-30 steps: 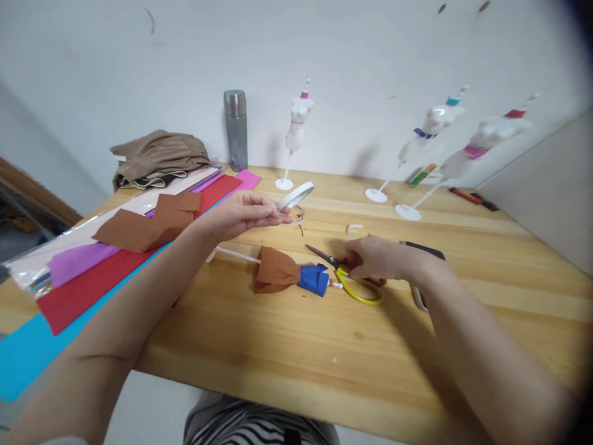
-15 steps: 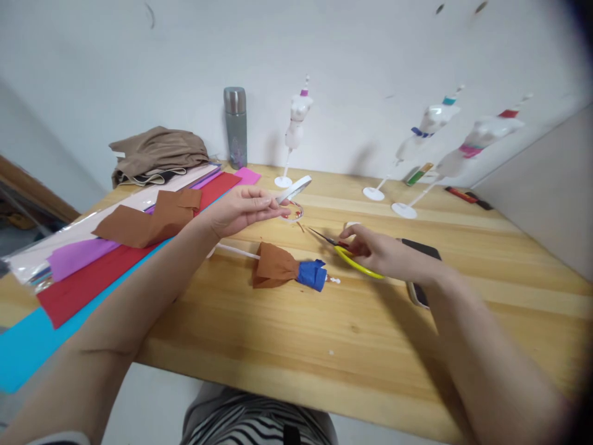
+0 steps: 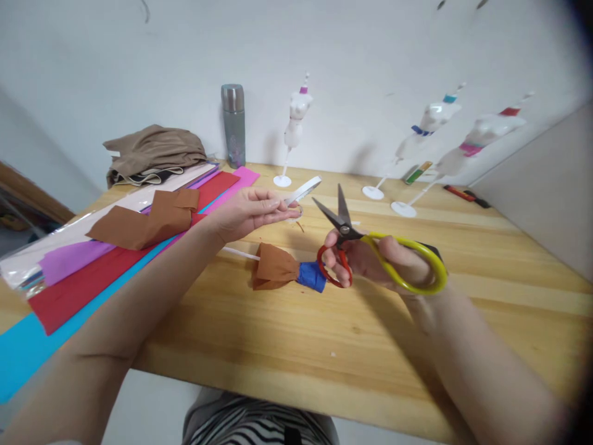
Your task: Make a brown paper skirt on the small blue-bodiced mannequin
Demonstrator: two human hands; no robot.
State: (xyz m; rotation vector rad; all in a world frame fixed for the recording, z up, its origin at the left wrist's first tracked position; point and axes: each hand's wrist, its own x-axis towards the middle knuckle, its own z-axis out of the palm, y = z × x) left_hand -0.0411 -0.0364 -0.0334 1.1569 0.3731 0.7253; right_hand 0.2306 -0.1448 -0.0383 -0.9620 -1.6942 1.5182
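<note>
My left hand [image 3: 250, 213] pinches a white strip [image 3: 303, 190], like a roll of tape, that sticks out to the right of its fingertips. Scissors [image 3: 343, 230] with one red and one yellow handle loop are in my right hand [image 3: 370, 266], fingers through the loops and blades spread, pointing up and left. Below, between the hands, a small mannequin lies on the table, dressed in a brown paper skirt [image 3: 275, 267] and a blue top [image 3: 311, 275]. The red loop overlaps the top's right edge.
Coloured paper sheets, including a red one [image 3: 69, 296], and brown paper [image 3: 148, 219] lie at left below folded cloth [image 3: 157, 148]. A flask [image 3: 234, 127] and a mannequin [image 3: 296, 117] stand at the back; two mannequins [image 3: 435, 117] lean at right. A dark phone lies partly behind my right hand.
My right hand has lifted the scissors off the table and opened their blades. My left hand has shifted slightly right with the white strip.
</note>
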